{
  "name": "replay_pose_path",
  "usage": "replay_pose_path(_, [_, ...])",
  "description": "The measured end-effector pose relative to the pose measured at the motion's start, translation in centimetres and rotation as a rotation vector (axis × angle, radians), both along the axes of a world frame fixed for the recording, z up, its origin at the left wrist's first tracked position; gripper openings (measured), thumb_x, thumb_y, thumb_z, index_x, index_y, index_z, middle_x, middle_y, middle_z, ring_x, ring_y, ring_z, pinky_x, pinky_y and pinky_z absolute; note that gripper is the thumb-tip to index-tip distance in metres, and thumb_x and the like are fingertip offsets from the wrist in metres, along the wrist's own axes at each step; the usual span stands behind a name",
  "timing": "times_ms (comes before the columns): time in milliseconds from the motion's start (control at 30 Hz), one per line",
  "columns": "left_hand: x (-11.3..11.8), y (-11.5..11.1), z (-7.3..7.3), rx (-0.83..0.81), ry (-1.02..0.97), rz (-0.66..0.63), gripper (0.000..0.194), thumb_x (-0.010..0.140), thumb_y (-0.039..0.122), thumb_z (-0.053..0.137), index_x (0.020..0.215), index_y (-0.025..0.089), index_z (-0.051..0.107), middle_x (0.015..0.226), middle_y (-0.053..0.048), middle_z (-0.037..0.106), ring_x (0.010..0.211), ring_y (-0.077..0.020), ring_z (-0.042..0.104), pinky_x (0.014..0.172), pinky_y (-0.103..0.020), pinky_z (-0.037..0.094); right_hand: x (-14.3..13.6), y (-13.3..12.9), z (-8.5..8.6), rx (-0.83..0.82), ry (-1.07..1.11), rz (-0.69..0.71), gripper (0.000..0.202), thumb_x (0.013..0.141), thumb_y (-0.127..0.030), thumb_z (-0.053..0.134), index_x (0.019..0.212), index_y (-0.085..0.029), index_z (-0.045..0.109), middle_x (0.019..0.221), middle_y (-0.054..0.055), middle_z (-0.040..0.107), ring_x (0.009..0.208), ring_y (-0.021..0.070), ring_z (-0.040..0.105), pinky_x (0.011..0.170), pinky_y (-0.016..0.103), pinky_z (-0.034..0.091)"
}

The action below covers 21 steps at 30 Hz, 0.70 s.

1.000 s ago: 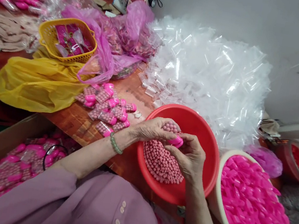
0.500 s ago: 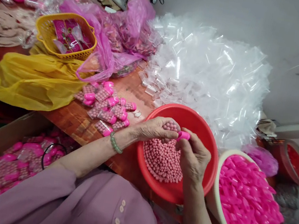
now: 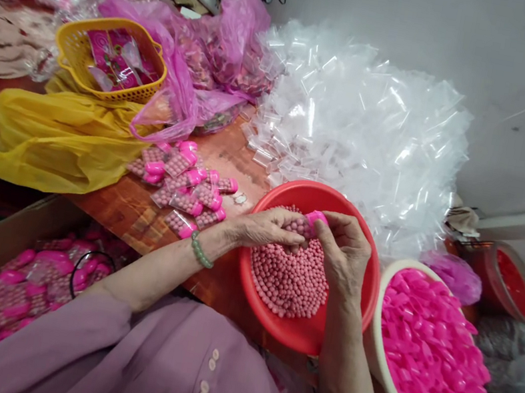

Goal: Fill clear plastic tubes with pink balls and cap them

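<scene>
Over the red basin [image 3: 273,195], my left hand [image 3: 270,227] is closed on a small clear container [image 3: 296,227] filled with pink balls. A bright pink cap [image 3: 316,219] sits at the container's open end, pinched by my right hand [image 3: 343,244]; whether it is fully seated is hidden by the fingers. Loose pink balls [image 3: 288,282] lie heaped in the basin beneath both hands. To the left on the table, several filled containers with pink caps [image 3: 187,187] are piled together.
A white tub [image 3: 379,325] of pink caps [image 3: 433,348] stands right of the basin. Clear empty containers [image 3: 356,125] are heaped behind it. A yellow bag [image 3: 49,138], a yellow basket [image 3: 108,93] and a purple bag [image 3: 240,37] lie left. A box [image 3: 5,239] of filled containers sits below.
My right hand has brought the pink cap left onto the end of the ball-filled container. The cap was tilted at the container's edge before. The view has shifted slightly.
</scene>
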<state>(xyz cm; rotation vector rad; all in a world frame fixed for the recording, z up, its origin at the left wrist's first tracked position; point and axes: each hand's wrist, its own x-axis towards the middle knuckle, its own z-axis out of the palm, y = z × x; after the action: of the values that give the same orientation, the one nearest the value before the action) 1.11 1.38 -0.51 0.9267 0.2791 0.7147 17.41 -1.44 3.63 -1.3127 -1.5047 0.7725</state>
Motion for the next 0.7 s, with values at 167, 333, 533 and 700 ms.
replay_pose_path(167, [0.2,0.1,-0.5,0.016,0.002,-0.012,0.037,0.075,0.042,0.077,0.084,0.013,0.056,0.077,0.000,0.053,0.069,-0.0088,0.050,0.066,-0.025,0.041,0.5,-0.1,-0.1,0.044,-0.076,0.030,0.013,0.084,-0.031,0.072,0.094,-0.022,0.070,0.084,-0.001,0.072,0.076,0.0126,0.066,0.072,0.028,0.053])
replay_pose_path(333, [0.4,0.3,-0.8,0.064,0.039,-0.007,0.035,0.077,0.042,0.075,0.085,0.013,0.056,0.074,0.001,0.052,0.065,-0.0087,0.048,0.063,-0.025,0.039,0.7,-0.2,0.1,0.075,-0.201,0.093,0.011,0.087,-0.029,0.069,0.097,-0.023,0.068,0.088,-0.001,0.072,0.078,0.0128,0.067,0.074,0.027,0.054])
replay_pose_path(533, [0.4,0.2,-0.3,0.116,0.121,-0.013,0.029,0.079,0.036,0.070,0.079,0.015,0.051,0.073,0.002,0.046,0.064,-0.0079,0.040,0.060,-0.025,0.036,1.3,-0.5,-0.1,0.057,-0.207,0.125,0.011,0.087,-0.027,0.069,0.098,-0.023,0.068,0.090,0.000,0.071,0.082,0.0132,0.066,0.078,0.028,0.054])
replay_pose_path(700, [0.3,0.2,-0.2,0.151,0.137,-0.070,0.030,0.080,0.038,0.069,0.078,0.016,0.049,0.069,0.004,0.044,0.062,-0.0079,0.040,0.060,-0.024,0.034,1.9,-0.6,0.4,0.012,-0.254,0.196,0.011,0.088,-0.029,0.068,0.097,-0.022,0.069,0.088,0.000,0.070,0.081,0.0139,0.065,0.077,0.029,0.053])
